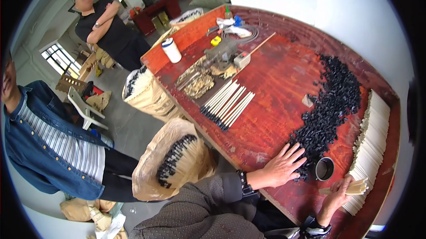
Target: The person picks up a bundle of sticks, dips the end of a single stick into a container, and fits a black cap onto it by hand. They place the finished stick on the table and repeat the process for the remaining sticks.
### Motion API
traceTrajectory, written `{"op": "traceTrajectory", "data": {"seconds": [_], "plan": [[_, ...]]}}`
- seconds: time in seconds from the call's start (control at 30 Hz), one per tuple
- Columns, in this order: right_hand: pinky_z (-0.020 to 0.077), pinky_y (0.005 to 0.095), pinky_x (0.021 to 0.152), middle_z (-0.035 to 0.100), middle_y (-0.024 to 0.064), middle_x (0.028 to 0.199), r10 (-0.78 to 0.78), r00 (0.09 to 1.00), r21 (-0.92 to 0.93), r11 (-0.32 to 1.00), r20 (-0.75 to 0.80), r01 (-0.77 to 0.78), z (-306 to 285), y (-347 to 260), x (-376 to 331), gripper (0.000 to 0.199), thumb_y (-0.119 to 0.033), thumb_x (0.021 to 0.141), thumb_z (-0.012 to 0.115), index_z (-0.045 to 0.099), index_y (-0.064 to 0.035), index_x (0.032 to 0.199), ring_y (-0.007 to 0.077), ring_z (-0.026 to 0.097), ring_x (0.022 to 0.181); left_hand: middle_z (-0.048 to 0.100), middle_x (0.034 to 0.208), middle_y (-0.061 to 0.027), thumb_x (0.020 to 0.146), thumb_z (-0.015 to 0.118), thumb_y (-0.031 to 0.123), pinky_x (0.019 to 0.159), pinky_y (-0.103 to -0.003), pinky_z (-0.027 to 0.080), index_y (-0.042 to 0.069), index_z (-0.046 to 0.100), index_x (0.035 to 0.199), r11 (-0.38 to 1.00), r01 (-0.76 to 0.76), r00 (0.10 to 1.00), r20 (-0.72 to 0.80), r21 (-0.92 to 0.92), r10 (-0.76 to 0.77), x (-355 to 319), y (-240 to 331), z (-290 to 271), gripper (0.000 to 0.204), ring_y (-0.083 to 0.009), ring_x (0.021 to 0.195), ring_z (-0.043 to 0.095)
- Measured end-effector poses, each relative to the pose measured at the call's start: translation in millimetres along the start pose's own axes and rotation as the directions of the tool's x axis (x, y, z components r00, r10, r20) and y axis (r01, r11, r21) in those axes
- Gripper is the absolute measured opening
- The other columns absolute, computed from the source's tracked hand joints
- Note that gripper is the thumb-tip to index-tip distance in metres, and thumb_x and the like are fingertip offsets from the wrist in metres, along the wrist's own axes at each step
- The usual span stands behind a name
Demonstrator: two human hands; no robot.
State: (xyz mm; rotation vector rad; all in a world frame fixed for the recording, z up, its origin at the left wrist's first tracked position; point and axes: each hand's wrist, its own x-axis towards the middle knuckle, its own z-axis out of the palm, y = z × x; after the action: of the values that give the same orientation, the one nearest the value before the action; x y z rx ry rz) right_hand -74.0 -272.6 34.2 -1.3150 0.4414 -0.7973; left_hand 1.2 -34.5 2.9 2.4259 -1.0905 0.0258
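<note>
My left hand (282, 167) lies with fingers spread on the red tabletop, its fingertips at the near end of a long heap of small black pieces (335, 99). A bundle of thin pale sticks (356, 187) is gripped in my right hand (336, 198), close to the table's right side. Beside that hand, a large stack of similar pale sticks (372, 139) runs along the right rim. Between my hands stands a round dark cup (324, 169). Farther left, several pale sticks with black ends (229, 103) lie side by side.
A motor-like machine (218, 57) sits at the table's back left, near a white bottle (171, 50) and a grey cable (251, 34). Left of the table stand sacks (146, 150) of black-ended sticks. One person (66, 150) stands at left, another (111, 34) behind with folded arms.
</note>
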Motion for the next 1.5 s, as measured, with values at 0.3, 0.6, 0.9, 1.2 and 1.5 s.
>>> {"op": "traceTrajectory", "data": {"seconds": [0.3, 0.6, 0.9, 1.2, 1.5], "plan": [[0.0211, 0.0208, 0.046, 0.035, -0.0067, 0.062, -0.04, 0.998, 0.034, 0.999, 0.048, 0.038, 3.7, 3.1, -3.7, 0.023, -0.027, 0.106, 0.059, 0.057, -0.0065, 0.096, 0.0018, 0.028, 0.051, 0.033, 0.16, -0.02, 0.099, 0.058, 0.039, 0.124, -0.057, 0.014, 0.004, 0.048, 0.148, 1.0, -0.012, 1.0, -0.022, 0.005, 0.012, -6.7, 0.2, 6.7, 0.061, -0.0397, 0.153, 0.019], [0.0256, 0.0223, 0.047, 0.038, -0.0049, 0.065, 0.006, 0.998, 0.115, 0.993, 0.068, -0.013, 3.8, 3.3, -0.8, 0.024, -0.028, 0.106, 0.058, 0.055, -0.0092, 0.092, 0.0034, 0.032, 0.052, 0.029, 0.162, -0.0189, 0.101, 0.055, 0.04, 0.125, -0.057, 0.014, 0.006, 0.044, 0.151, 0.998, -0.008, 1.0, -0.003, 0.068, 0.008, -7.2, 2.1, 7.2, 0.062, -0.0386, 0.154, 0.017], [0.0283, 0.0224, 0.048, 0.043, -0.0027, 0.068, 0.0, 0.997, 0.153, 0.988, 0.081, -0.012, 8.2, -0.8, -3.1, 0.026, -0.03, 0.106, 0.058, 0.054, -0.0097, 0.09, 0.0047, 0.035, 0.053, 0.031, 0.161, -0.0188, 0.101, 0.054, 0.039, 0.124, -0.057, 0.015, 0.005, 0.045, 0.15, 0.997, -0.022, 1.0, -0.02, 0.08, 0.023, -6.8, 0.8, 5.6, 0.06, -0.0389, 0.153, 0.017], [0.0272, 0.0222, 0.047, 0.041, -0.0035, 0.066, 0.026, 0.996, 0.129, 0.991, 0.083, -0.037, 7.2, 2.9, -3.9, 0.024, -0.029, 0.106, 0.059, 0.055, -0.0092, 0.092, 0.0041, 0.034, 0.052, 0.03, 0.161, -0.0191, 0.101, 0.055, 0.037, 0.124, -0.058, 0.014, 0.005, 0.045, 0.15, 0.999, -0.009, 1.0, -0.008, 0.046, 0.009, -10.1, 0.3, 8.1, 0.059, -0.0393, 0.154, 0.016], [0.0259, 0.0219, 0.045, 0.041, -0.0047, 0.065, -0.042, 0.996, 0.128, 0.991, 0.079, 0.031, 2.2, 5.3, -1.0, 0.019, -0.025, 0.105, 0.06, 0.058, -0.0075, 0.1, 0.0031, 0.032, 0.049, 0.03, 0.161, -0.0193, 0.1, 0.056, 0.038, 0.125, -0.057, 0.014, 0.004, 0.046, 0.149, 0.999, -0.018, 1.0, -0.016, 0.042, 0.018, -7.5, 1.7, 3.4, 0.06, -0.0397, 0.153, 0.017]]}}
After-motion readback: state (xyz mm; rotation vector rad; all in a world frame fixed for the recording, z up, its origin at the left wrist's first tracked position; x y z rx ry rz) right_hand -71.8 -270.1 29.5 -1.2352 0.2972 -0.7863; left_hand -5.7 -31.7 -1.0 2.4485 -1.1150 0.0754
